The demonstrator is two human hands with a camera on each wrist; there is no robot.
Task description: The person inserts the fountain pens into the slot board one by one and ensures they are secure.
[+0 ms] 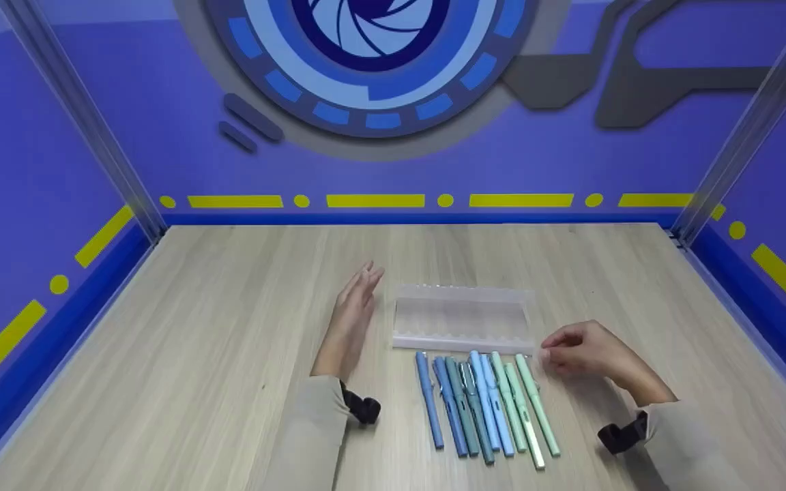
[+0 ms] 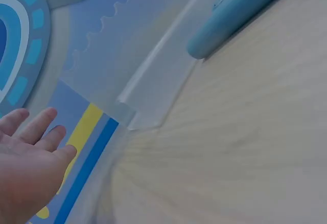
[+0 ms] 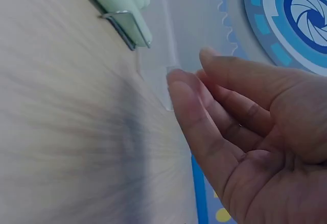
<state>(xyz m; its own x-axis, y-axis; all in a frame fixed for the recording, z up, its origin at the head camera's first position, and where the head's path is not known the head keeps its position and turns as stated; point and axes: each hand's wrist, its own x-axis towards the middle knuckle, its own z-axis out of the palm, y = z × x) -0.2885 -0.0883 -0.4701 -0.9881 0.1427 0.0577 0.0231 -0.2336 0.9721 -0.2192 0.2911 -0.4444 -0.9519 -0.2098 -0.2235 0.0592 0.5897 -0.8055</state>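
A clear plastic pen holder [image 1: 458, 343] with a notched edge stands on the table between the two hands. In front of it lies a row of several capped pens, running from dark blue [image 1: 428, 402] through teal [image 1: 462, 409] and light blue [image 1: 484, 402] to pale green [image 1: 537, 405]. My left hand [image 1: 355, 300] is just left of the holder, fingers extended, touching neither holder nor pens. Beside the holder's front right corner is my right hand [image 1: 587, 351], its fingers loosely bent. In the right wrist view a gap shows between thumb and fingers [image 3: 191, 106], with nothing held.
The wooden table [image 1: 229, 327] extends to both sides of the pens. Blue printed walls [image 1: 379, 177] enclose it at the back and sides, with metal posts [image 1: 86, 123] at the corners. A black wrist camera [image 1: 364, 409] sits on the left sleeve, another [image 1: 621, 435] on the right.
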